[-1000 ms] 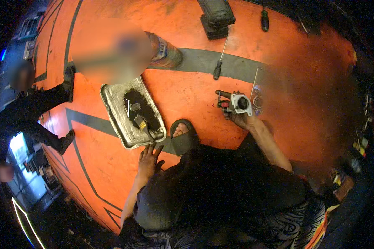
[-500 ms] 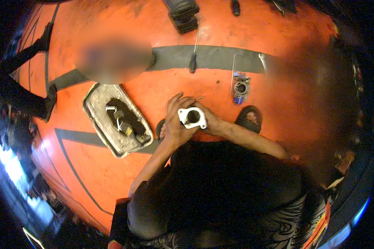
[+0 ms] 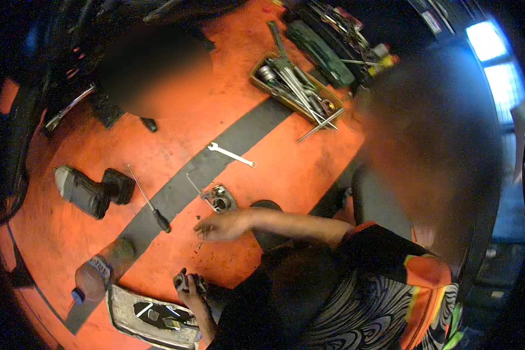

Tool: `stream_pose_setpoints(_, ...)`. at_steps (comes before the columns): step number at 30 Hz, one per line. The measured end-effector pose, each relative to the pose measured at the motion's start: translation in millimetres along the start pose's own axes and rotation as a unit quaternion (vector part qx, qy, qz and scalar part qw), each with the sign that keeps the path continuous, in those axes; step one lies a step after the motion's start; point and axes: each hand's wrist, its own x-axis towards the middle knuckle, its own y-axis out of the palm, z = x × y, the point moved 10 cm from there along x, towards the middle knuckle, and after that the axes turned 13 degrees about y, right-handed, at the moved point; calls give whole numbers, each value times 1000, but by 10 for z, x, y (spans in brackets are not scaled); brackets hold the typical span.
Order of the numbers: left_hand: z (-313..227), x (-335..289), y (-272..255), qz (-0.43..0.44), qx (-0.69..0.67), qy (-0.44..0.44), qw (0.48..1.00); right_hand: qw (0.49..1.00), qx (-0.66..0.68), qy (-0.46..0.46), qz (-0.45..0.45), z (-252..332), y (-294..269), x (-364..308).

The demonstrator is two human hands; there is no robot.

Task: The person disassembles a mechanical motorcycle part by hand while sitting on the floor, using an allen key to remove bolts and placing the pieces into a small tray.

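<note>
My left hand (image 3: 193, 298) is closed round a flanged metal part (image 3: 188, 282), above the near edge of a metal tray (image 3: 114, 303). In the tray lie dark fluid and some small pieces. My right hand (image 3: 224, 226) reaches over the orange floor, fingers stretched out and holding nothing that I can see. Just beyond it sits a throttle body (image 3: 220, 201) with a round bore. A small bolt (image 3: 199, 246) and dark bits lie close to the right fingertips. Between the two hands the floor shows.
A screwdriver (image 3: 151, 204), a combination wrench (image 3: 232, 155) and a thin L-shaped rod (image 3: 193, 182) lie farther out. A tool box (image 3: 261, 86) full of tools stands at the far right. Left are a dark power tool (image 3: 87, 192) and a blue-capped bottle (image 3: 92, 282).
My view has swung to the right. Both hands were round the flanged part; now the left alone holds it, and the right has let go and moved out toward the throttle body.
</note>
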Motion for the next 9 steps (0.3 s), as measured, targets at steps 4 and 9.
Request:
stream_pose_setpoints(4,23,-136,-128,-10,88,-52,995,839,181,100,-503,-547,-2338,-1650)
stream_pose_setpoints(9,84,-110,-70,13,133,-71,989,140,90,508,-845,-2258,-2916,-5691)
